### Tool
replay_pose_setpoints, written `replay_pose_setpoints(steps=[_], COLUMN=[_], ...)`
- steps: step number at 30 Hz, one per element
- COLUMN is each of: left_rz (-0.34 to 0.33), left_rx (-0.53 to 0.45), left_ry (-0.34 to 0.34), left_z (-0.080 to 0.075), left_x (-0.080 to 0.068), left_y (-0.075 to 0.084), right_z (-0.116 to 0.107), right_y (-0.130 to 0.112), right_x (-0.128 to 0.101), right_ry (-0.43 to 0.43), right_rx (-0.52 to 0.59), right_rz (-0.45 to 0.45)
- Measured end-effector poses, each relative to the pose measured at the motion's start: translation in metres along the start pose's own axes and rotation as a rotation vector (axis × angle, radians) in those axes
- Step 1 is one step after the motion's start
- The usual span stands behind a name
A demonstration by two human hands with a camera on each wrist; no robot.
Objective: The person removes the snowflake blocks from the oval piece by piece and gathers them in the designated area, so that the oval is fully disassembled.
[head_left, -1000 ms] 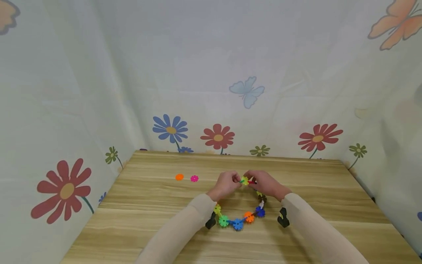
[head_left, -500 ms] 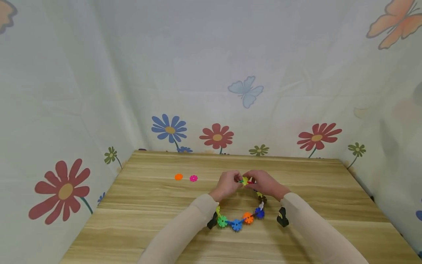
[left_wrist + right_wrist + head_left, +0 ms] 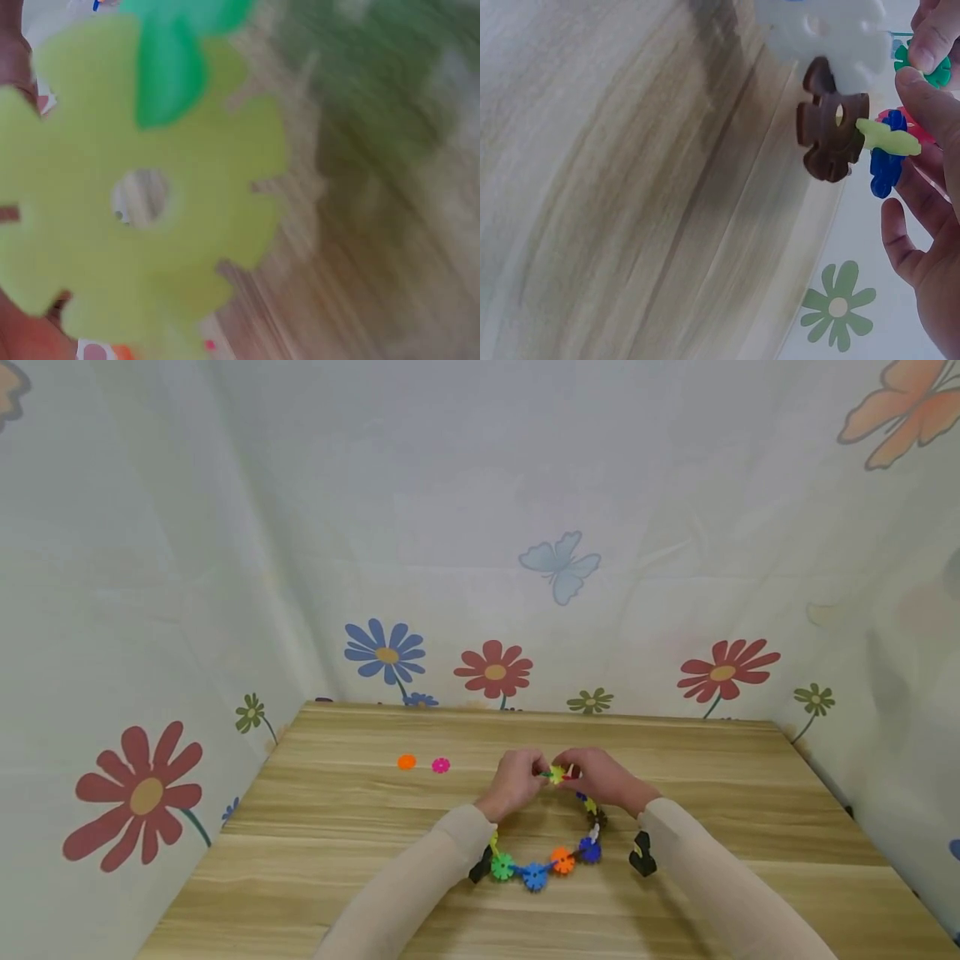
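Over the counter [image 3: 345,827], the chain [image 3: 528,878] is curving in a loop, its near arc shifting slightly outward and suggesting adjustment at the held section. The left hand [image 3: 514,782] is pinching the green disc [image 3: 939,77], while the right hand [image 3: 604,782] is gripping the chain near the red disc [image 3: 922,130].

- The bench [image 3: 337,827] has a wood-grain top in light tan with darker streaks running roughly along its far edge.
- Pale, creased sheeting [image 3: 450,485] rises behind the far edge and flanks the left and right edges.
- Along the far edge are a printed blue flower [image 3: 386,653] towards the far left corner, two red flowers [image 3: 495,671] and a small green flower [image 3: 590,700].
- A larger red bloom [image 3: 138,796] lies beyond the left edge.
- A pale blue butterfly [image 3: 561,566] sits above the far edge's middle.
- Light is soft, shadows blurred.
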State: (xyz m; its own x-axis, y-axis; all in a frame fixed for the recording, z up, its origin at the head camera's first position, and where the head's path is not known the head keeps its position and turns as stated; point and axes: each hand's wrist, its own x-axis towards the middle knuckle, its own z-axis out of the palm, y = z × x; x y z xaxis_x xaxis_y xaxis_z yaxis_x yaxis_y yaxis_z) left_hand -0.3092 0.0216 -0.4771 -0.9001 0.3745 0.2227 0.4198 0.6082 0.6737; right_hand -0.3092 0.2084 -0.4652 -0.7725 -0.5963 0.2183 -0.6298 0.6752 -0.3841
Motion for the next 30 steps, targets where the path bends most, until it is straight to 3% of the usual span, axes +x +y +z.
replay_pose_setpoints(steps=[21, 30], left_rz=[-0.003, 0.057], left_rx=[0.015, 0.083], left_ry=[-0.007, 0.025], left_z=[-0.0072, -0.0074], left_x=[-0.0028, -0.0022], left_y=[-0.0037, -0.0006], right_z=[0.0045, 0.0033], right_y=[-0.0015, 0.0023], right_x=[0.0054, 0.0062], right_ry=[-0.021, -0.02], right_rx=[0.004, -0.022], right_rz=[-0.016, -0.001])
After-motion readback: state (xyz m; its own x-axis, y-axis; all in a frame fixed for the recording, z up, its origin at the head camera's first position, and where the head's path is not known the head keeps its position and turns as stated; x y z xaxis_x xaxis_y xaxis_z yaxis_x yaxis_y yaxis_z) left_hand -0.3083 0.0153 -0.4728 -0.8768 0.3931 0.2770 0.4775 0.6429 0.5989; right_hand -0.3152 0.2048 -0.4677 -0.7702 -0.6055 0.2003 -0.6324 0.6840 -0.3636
